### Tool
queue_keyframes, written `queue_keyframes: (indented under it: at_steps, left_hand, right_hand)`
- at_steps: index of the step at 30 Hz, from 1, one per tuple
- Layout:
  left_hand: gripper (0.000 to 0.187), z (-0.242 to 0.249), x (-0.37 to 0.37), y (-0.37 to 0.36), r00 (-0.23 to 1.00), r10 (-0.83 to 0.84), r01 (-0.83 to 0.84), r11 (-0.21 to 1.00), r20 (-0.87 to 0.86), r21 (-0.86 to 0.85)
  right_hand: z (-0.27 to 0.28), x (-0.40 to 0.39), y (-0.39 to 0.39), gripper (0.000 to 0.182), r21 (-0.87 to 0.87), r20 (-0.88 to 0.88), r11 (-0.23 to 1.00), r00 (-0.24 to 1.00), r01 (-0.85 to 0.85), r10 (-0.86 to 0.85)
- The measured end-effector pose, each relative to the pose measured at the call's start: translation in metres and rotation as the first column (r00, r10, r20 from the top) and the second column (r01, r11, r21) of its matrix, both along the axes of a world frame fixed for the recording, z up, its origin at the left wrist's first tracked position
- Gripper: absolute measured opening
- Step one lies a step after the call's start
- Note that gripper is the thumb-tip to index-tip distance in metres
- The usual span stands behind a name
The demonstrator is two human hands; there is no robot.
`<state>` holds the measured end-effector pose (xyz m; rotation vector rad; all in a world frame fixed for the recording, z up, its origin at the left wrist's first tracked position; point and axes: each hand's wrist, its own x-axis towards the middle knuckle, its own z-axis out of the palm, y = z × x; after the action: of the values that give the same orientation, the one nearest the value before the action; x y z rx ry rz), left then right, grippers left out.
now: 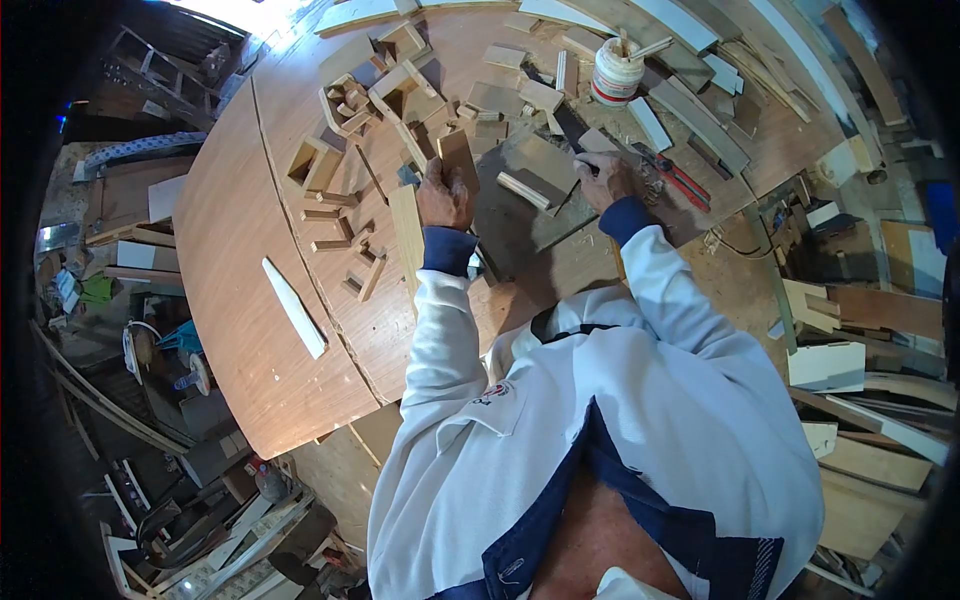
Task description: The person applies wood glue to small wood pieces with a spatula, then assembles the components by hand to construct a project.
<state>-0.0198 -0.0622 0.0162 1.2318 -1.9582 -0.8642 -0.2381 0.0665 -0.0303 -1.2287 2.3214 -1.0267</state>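
Left hand (pixel 447 200): As its thumb and fingers closed round a wooden block (pixel 458 160), the block stuck out past the fingertips, away from the body.
Block's place: it was in the left hand's grasp, near the left edge of a dark board (pixel 500 228).
Right hand (pixel 606 182): its fingers were bent inward near the board's right side; whether they gripped anything could not be told.
Between the hands: a pale stick (pixel 524 190) lay at a slant.
Right side: red-handled pliers (pixel 683 185) lay near the right hand; beyond them stood a white tub (pixel 615 78) with handles poking out.
Left side: open wooden boxes (pixel 317 163) and a white tapered strip (pixel 294 308) lay on the brown tabletop (pixel 225 330).
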Motion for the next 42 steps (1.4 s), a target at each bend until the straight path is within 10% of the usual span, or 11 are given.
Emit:
queue_keyframes:
  at_steps: [12,18,27,29,33,42]
  left_hand:
    - [0.042,-0.019,-0.011,0.012,0.989,-0.039,0.011,0.981,-0.141,-0.194]
    - [0.025,-0.012,-0.012,0.012,0.922,-0.076,0.194,0.939,0.380,-0.283]
    - [0.032,-0.018,-0.014,0.013,0.995,-0.100,0.099,0.961,0.011,-0.260]
    - [0.038,0.004,-0.014,0.019,1.000,-0.030,0.030,0.998,-0.001,0.049]
    - [0.033,-0.028,-0.016,-0.002,0.988,-0.102,0.073,0.971,-0.117,-0.228]
    - [0.027,0.005,-0.045,-0.022,0.905,-0.251,0.260,0.965,0.343,0.018]
  right_hand:
    - [0.028,0.046,0.016,0.049,-0.222,-0.254,0.912,0.924,-0.344,0.287]
    - [0.030,0.051,0.012,0.062,-0.201,-0.309,0.891,0.889,-0.407,0.337]
    - [0.007,0.061,0.009,0.039,-0.084,-0.326,0.933,0.895,-0.349,0.305]
    - [0.010,0.058,0.012,0.038,-0.066,-0.314,0.930,0.892,-0.363,0.326]
    - [0.013,0.054,0.015,0.040,-0.086,-0.303,0.914,0.885,-0.396,0.354]
    - [0.006,0.025,0.023,0.049,-0.145,-0.099,0.985,0.992,-0.098,0.084]
